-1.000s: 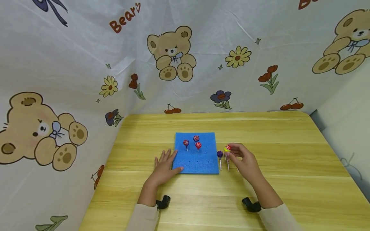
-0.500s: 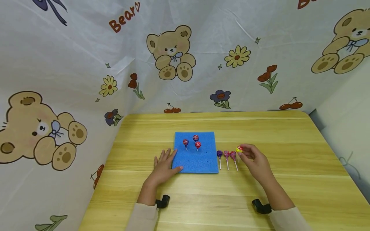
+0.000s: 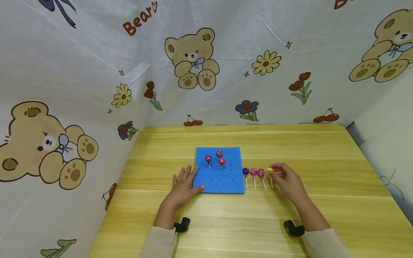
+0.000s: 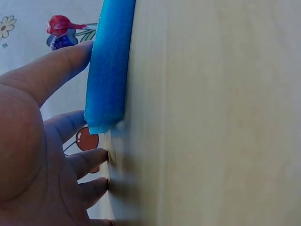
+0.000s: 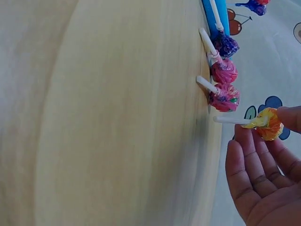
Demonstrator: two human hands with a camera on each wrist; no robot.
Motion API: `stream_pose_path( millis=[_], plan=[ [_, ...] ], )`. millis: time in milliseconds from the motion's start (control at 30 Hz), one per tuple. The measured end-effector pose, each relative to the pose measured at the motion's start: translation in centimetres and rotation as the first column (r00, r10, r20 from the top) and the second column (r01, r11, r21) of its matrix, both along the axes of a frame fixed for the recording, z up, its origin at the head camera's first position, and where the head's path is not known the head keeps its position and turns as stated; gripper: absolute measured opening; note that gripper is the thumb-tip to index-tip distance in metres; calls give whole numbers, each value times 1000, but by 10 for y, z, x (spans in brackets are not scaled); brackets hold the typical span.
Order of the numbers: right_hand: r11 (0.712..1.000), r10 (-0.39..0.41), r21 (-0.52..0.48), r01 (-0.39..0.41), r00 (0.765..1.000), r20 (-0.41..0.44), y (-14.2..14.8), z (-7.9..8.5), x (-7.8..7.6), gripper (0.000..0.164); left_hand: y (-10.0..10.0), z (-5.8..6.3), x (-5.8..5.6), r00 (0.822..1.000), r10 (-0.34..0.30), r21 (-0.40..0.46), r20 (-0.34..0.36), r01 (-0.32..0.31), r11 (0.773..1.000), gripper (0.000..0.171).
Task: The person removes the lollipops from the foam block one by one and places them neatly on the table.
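Observation:
My right hand [image 3: 288,181] pinches the wrapped head of a yellow lollipop [image 5: 267,124] between thumb and fingers. Its white stick points toward the near table edge; whether it touches the wood I cannot tell. Just left of it lie two pink lollipops [image 3: 261,173] and a purple lollipop [image 3: 246,171], side by side. My left hand [image 3: 182,188] is spread at the left edge of a blue foam board [image 3: 222,184], its thumb [image 4: 61,66] touching the board. Two red lollipops [image 3: 221,161] and a red-and-blue one [image 3: 208,158] stand upright in the foam.
Several small holes [image 3: 220,180] show in the front part of the board. The wooden table [image 3: 206,225] reaches back to a bear-print cloth [image 3: 226,107], which also hangs on the left. A black wrist camera [image 3: 294,228] sits on each wrist.
My right hand has moved right with the yellow lollipop, uncovering the two pink ones, then slightly lower over the last half second. The left hand stays on the board.

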State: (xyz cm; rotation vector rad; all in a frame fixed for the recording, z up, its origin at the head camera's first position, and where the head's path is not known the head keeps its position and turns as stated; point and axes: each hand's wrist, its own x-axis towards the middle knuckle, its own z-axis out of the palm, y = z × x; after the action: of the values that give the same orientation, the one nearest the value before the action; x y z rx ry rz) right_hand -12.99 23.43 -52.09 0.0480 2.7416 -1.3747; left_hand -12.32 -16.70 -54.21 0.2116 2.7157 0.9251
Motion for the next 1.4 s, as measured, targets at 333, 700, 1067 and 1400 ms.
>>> stream_pose_path(
  millis=[333,700,1067,1400],
  plan=[
    [996,26,83,-32,997,67,3,-10,-13,39,0,1,0,1000,6,1,2,-6,1000,83],
    [984,65,162,-76,995,71,7,-13,-21,37,-1,-2,-1,1000,4,-2,8,-4,1000,84],
    [979,55,187,-75,993,106,7,-16,-26,37,-2,-2,0,1000,3,13,0,-3,1000,83],
    [979,53,186,-79,988,142,7,-13,-25,45,-1,-1,0,1000,2,19,14,-3,1000,84]
  ],
)
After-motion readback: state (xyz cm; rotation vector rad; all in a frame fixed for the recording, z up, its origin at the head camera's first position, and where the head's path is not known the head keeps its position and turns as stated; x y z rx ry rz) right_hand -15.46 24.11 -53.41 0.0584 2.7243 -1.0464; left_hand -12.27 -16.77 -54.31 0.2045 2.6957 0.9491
